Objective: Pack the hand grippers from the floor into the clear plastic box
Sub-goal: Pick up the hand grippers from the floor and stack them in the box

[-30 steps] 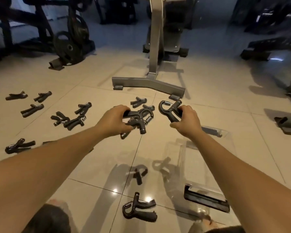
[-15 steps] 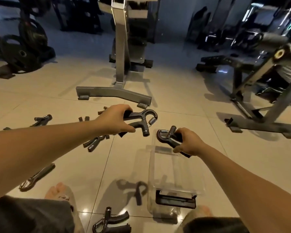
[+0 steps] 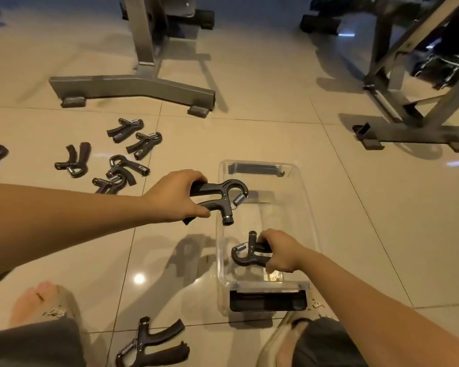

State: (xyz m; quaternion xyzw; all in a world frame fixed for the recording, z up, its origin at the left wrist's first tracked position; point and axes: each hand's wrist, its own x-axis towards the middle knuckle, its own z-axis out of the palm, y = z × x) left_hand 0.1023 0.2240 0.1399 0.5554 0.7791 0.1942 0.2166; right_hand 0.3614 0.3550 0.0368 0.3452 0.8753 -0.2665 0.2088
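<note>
1. Underfoot lies a glossy beige tiled floor [image 3: 263, 133], with one bright lamp reflection near the person's bare foot [image 3: 35, 300].
2. Grey steel machine frames stand at the far side: one base [image 3: 133, 87] at centre-left, another [image 3: 408, 123] at right.
3. Clear plastic box [image 3: 304, 197] – open-topped, resting on the tiles in front of the person, with a black latch [image 3: 268, 300] at its near end.
4. Loose hand grippers [image 3: 122, 165] lie scattered on the floor left of the box; one more [image 3: 151, 343] lies between the knees.
5. Left hand [image 3: 175, 197] – arm stretched forward, fingers and thumb wrapped round both handles of a black gripper [image 3: 220, 194]. Its spring end hangs above the box's left rim, clear of the floor.
6. Right hand [image 3: 281, 251] – reaching down into the near half of the box, fingers curled round the handles of a second gripper [image 3: 245, 254]. Whether this gripper touches the box bottom cannot be told.
</note>
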